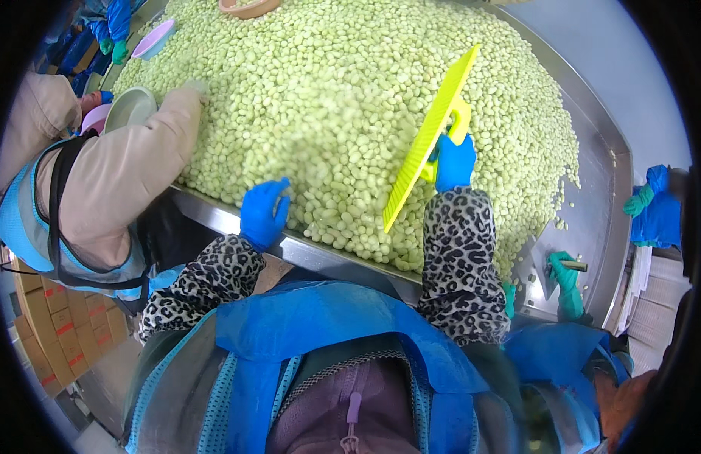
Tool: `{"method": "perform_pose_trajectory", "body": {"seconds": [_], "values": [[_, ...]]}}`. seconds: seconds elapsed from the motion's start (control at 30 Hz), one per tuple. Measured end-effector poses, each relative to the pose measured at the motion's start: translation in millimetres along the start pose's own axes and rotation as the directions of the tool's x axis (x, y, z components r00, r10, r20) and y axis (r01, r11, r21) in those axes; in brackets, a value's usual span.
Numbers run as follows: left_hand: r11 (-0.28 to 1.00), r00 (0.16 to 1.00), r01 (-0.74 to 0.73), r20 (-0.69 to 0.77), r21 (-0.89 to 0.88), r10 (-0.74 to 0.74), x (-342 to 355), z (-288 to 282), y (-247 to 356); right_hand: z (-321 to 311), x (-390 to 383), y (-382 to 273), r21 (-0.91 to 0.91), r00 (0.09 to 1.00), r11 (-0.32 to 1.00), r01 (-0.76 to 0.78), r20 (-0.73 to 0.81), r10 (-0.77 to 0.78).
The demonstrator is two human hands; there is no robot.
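Observation:
My right hand (455, 162), in a blue glove, is wrapped round the handle of a bright yellow plastic float (426, 144). The float's long ridged board stands on edge, tilted, over a heap of pale green beans (343, 113). Beside the near edge of the heap is my left hand (263, 215), gloved in blue. Its fingers are loosely bent and apart, with nothing seen in them. It hovers by the metal rim (320, 256) of the large table that holds the beans. Leopard-print sleeves cover both my forearms.
A co-worker on the left reaches a sleeved arm (157, 147) into the heap, near a pale green bowl (131, 110). A purple basin (153, 39) lies farther back. Another person's green-gloved hand (567, 284) holds a tool at the right. Cardboard boxes (51, 325) are stacked lower left.

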State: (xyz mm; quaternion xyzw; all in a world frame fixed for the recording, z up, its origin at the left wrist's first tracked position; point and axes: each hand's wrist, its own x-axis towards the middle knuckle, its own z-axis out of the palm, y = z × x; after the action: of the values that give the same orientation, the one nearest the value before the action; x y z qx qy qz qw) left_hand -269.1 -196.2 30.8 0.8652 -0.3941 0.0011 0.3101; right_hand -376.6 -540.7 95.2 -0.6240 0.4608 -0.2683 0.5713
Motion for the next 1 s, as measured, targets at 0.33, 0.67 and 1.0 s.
{"method": "perform_pose_trajectory", "body": {"seconds": [0.33, 0.67, 1.0], "values": [[0.809, 0.784, -0.500, 0.234, -0.309, 0.575, 38, 6, 52, -57, -77, -22, -0.081, 0.964, 0.990, 0.118, -0.229, -0.133], [0.569, 0.387, -0.815, 0.623, -0.114, 0.680, 54, 59, 86, -94, -124, 32, 0.073, 0.959, 0.996, 0.052, -0.280, -0.030], [0.825, 0.564, -0.406, 0.603, -0.392, 0.564, 87, 37, 75, -75, -100, 62, 0.332, 0.992, 0.940, -0.082, -0.062, 0.109]]}}
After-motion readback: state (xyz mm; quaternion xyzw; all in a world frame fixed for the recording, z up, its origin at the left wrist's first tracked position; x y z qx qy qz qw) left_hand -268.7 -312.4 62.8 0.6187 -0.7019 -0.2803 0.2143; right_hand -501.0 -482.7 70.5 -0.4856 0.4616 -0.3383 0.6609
